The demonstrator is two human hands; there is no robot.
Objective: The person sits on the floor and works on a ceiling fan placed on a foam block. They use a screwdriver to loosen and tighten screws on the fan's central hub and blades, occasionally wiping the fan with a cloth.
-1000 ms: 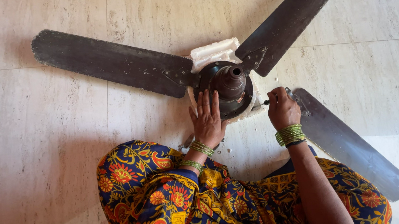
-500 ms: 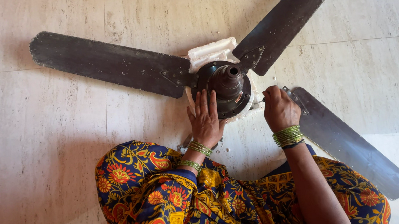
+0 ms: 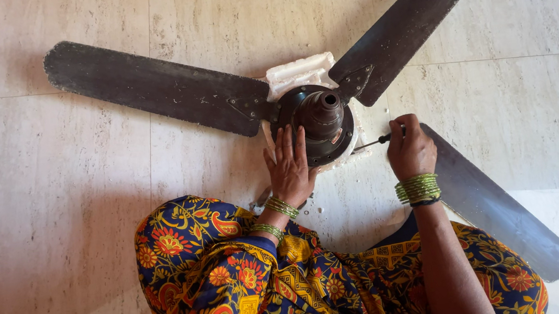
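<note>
no labels, signs or screens are showing here. the only packaging is a white foam packing block [image 3: 299,75], roughly rectangular with a ridged top, lying on the floor under the dark fan motor hub [image 3: 321,121] and sticking out at the hub's twelve o'clock and five o'clock edges.

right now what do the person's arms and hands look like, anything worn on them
Both arms are bare from wrist upward, with no sleeves or gloves showing. The left hand has a stack of thin green bangles at the wrist, with a second green band just behind it. The right hand wears a thicker stack of green bangles, edged by a dark one. No rings can be made out.
</note>
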